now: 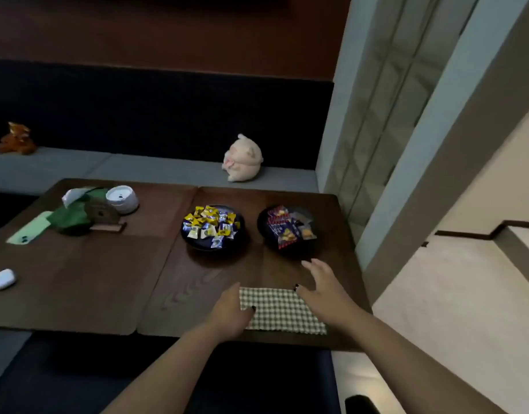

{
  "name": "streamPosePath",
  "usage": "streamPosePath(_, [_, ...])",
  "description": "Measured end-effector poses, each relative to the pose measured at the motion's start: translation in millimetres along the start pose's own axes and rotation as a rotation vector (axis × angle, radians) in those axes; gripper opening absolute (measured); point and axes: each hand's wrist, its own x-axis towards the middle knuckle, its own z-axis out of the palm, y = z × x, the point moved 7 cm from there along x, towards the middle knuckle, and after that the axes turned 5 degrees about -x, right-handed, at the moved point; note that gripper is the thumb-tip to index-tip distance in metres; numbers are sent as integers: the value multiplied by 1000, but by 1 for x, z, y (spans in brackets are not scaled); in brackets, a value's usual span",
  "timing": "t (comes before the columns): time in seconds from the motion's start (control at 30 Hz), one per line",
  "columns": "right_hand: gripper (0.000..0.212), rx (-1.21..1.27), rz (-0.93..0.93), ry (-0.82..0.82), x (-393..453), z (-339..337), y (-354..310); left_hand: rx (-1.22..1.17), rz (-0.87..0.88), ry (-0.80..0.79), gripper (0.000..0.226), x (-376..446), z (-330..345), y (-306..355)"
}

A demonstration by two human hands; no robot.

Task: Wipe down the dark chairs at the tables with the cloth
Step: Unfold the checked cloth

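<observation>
The checked cloth (282,310) lies flat on the near edge of the wooden worktop (113,282), its long axis running left to right, directly between the two hands. The left hand (231,312) rests on the cloth's left end, thumb on the fabric; its fingers curl loosely, and whether they pinch the edge is hard to tell. The right hand (324,286) hovers over the right end with its fingers spread, thumb tip at the cloth's far corner, gripping nothing. The left hand is in firmer contact, so it seems better placed to lift. The dark seat (78,380) below the worktop is dim and partly cut off.
</observation>
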Motion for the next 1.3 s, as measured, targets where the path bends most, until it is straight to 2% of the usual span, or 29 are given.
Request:
streamPosePath(0.07, [64, 1, 49, 27, 5, 12, 11, -62, 9, 64, 48, 15, 5, -13])
streamPosePath(0.23, [65, 21, 133, -20, 3, 46, 40, -127, -205, 192, 53, 45, 25, -48])
streamPosePath(0.4, [62, -12, 144, -47, -2, 51, 44, 105, -346, 233, 59, 62, 33, -66])
streamPosePath(0.53, [64, -75, 117, -115, -17, 56, 48, 100, -344, 316, 60, 69, 34, -75])
streamPosePath(0.67, [64, -77, 117, -125, -27, 55, 45, 76, -203, 349, 35, 62, 33, -66])
streamPosePath(0.83, [62, -73, 72, -63, -32, 43, 35, -310, 8, 395, 7, 37, 13, -25])
streamPosePath(0.93, [60, -12, 53, -18, -35, 28, 24, -567, 102, 313, 18, 9, -8, 9])
streamPosePath(1.07, [60, 53, -52, 94, -49, -1, -13, -693, 288, 212, 16, -44, -34, 65])
streamPosePath(1.2, [70, 204, -200, 98, -79, -26, -70, -656, 431, 136, 20, -96, -51, 115])
streamPosePath(1.3, [67, 342, -305, 36, -115, -42, -107, -586, 495, 176, 24, -136, -64, 138])
